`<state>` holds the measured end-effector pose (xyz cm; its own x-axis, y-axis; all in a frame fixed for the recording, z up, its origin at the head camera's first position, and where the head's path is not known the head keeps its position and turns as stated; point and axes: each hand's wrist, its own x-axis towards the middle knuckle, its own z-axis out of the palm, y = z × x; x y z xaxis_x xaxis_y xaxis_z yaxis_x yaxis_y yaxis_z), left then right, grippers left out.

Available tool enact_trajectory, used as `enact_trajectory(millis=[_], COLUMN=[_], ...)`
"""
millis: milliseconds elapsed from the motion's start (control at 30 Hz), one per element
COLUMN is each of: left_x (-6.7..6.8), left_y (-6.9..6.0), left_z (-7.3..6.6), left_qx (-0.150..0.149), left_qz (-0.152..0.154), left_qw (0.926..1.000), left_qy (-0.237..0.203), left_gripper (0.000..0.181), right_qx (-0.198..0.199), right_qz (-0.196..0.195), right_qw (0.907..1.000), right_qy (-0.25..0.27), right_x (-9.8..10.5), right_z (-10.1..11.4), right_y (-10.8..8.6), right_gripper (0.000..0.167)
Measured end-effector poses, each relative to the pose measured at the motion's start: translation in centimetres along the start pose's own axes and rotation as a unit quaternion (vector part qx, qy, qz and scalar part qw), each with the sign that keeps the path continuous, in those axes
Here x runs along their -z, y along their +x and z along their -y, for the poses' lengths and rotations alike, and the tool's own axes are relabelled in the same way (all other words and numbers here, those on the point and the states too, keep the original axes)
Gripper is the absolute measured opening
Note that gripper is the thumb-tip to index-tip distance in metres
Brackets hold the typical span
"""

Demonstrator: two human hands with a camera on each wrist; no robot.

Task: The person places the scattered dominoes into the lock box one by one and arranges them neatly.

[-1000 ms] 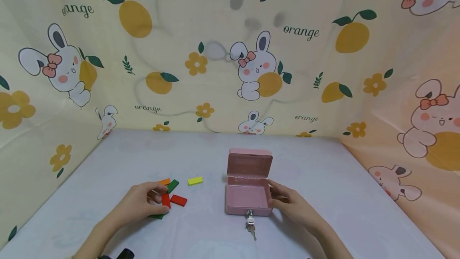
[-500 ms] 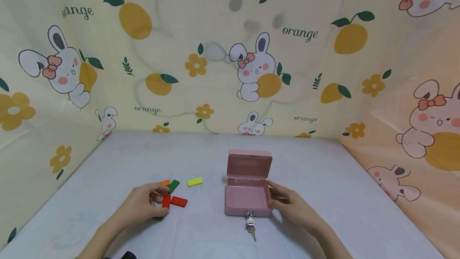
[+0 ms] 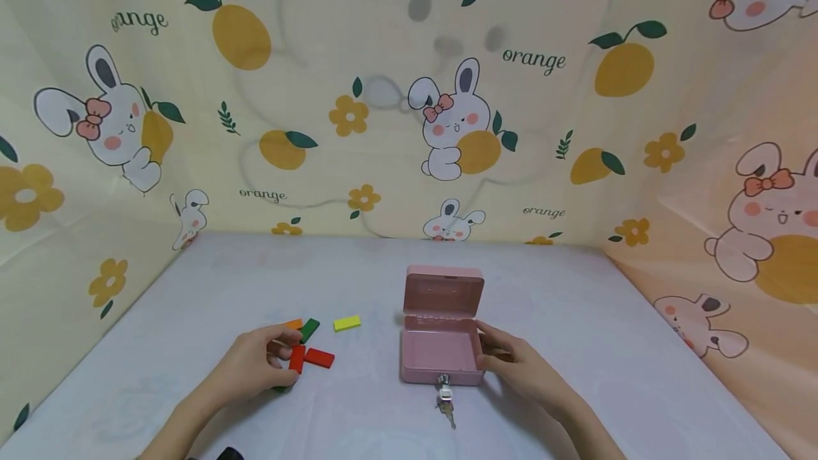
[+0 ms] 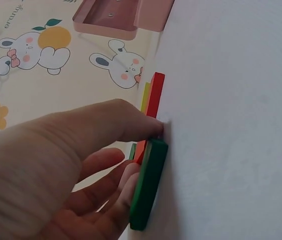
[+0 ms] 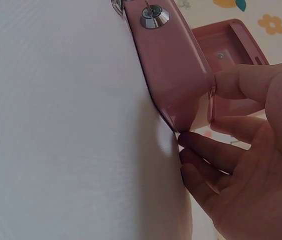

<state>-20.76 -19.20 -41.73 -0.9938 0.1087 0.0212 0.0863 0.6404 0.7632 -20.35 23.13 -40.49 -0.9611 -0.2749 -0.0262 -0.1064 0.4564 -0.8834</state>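
My left hand [image 3: 258, 360] curls over a small group of flat coloured blocks. Its thumb and fingers sit at the two ends of a red block [image 3: 297, 358]. Another red block [image 3: 319, 358] lies just right of it. Close to the thumb, a green block [image 4: 149, 185] shows in the left wrist view, mostly hidden from the head view. My right hand [image 3: 520, 368] holds the right wall of a pink cash box [image 3: 441, 376], thumb and index finger at its rim [image 5: 211, 102]. The box's lid [image 3: 444, 292] stands raised, and nothing lies inside.
Beyond the left fingers lie a second green block [image 3: 309, 330] and a partly covered orange block [image 3: 293, 323]. A yellow block [image 3: 347, 323] lies apart, toward the box. Keys [image 3: 446, 410] hang from the front lock. Printed cloth [image 3: 383, 162] walls the white table [image 3: 358, 424].
The left hand and both red blocks have shifted very slightly right. The right hand and the box stay in place; the head view has tilted a little.
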Motion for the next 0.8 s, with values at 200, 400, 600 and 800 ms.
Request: enact_trajectory(millis=[200,400,600,800], left_x=[0.14,0.04,0.08,0.28], left_y=[-0.09,-0.03,0.09,-0.08], left_z=[-0.11,0.02,0.30,0.22], left_qx=[0.003,-0.008,-0.019,-0.028], left_qz=[0.001,-0.008,-0.004,-0.002], left_qw=[1.0000,0.9999,0.9997,0.9996], left_qy=[-0.009,-0.011,-0.013,-0.011], left_gripper=[0.053,0.052,0.055,0.054], right_qx=[-0.006,0.005,0.001,-0.006], right_qz=[0.003,0.007,0.002,-0.002], right_qw=[1.0000,1.0000,1.0000,1.0000], right_qy=[0.001,0.001,0.000,0.005], right_x=[0.02,0.08,0.03,0.01], right_z=[0.06,0.08,0.14,0.16], right_y=[0.09,0.02,-0.08,-0.17], right_gripper=[0.063,0.063,0.064,0.064])
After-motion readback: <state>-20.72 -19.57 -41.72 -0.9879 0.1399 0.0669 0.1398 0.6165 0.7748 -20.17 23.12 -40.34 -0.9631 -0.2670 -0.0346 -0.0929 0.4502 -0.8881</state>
